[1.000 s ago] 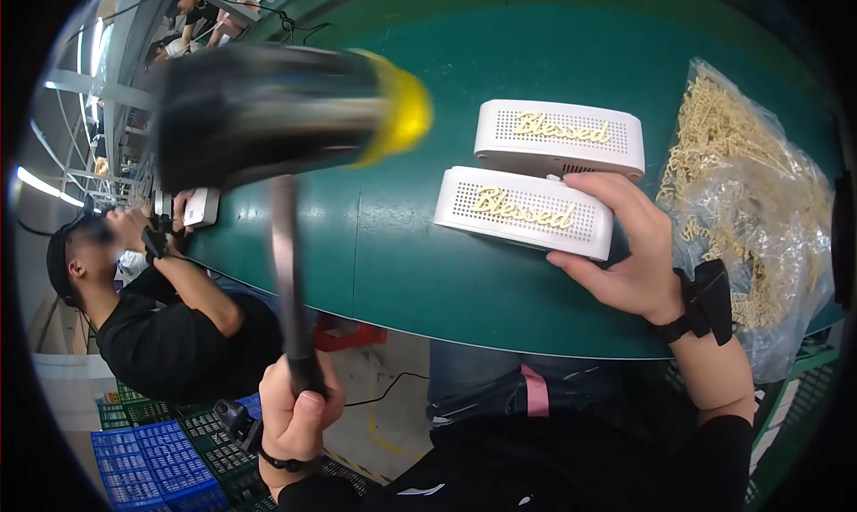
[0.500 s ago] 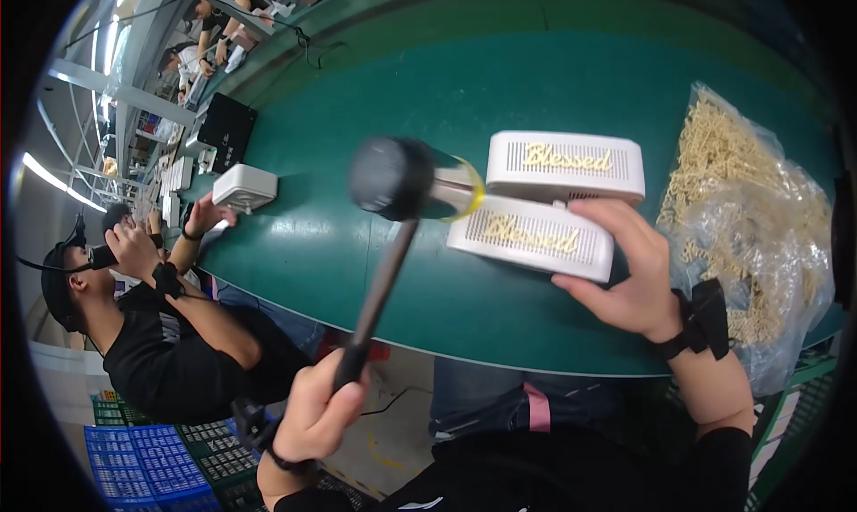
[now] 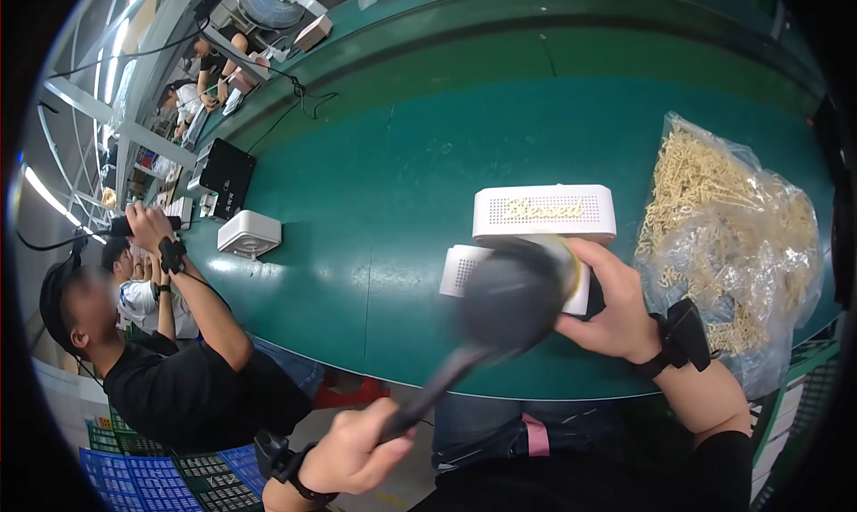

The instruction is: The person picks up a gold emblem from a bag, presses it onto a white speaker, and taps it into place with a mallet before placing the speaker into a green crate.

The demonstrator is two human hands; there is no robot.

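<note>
My left hand (image 3: 357, 449) is closed round the handle of a mallet. The mallet's black head (image 3: 504, 298), blurred by motion, hides most of a white perforated box (image 3: 459, 271); I cannot tell whether it touches it. At that box's right end my right hand (image 3: 616, 302) grips it with thumb and fingers. Directly behind lies a second white perforated box (image 3: 489, 216), with cream-yellow script lettering on its upper face. The lettering on the nearer box is hidden now.
Right of the boxes lies a clear plastic bag (image 3: 732, 217) full of cream-yellow letter pieces. A white box-shaped unit (image 3: 250, 233) stands on the green table (image 3: 384, 173) at left, near a black case (image 3: 223, 177). A co-worker (image 3: 196, 360) sits at the left edge.
The mallet head has swung right and down over the nearer box, covering it. My left hand has shifted slightly right. The co-worker's hand has left the white unit at left.
</note>
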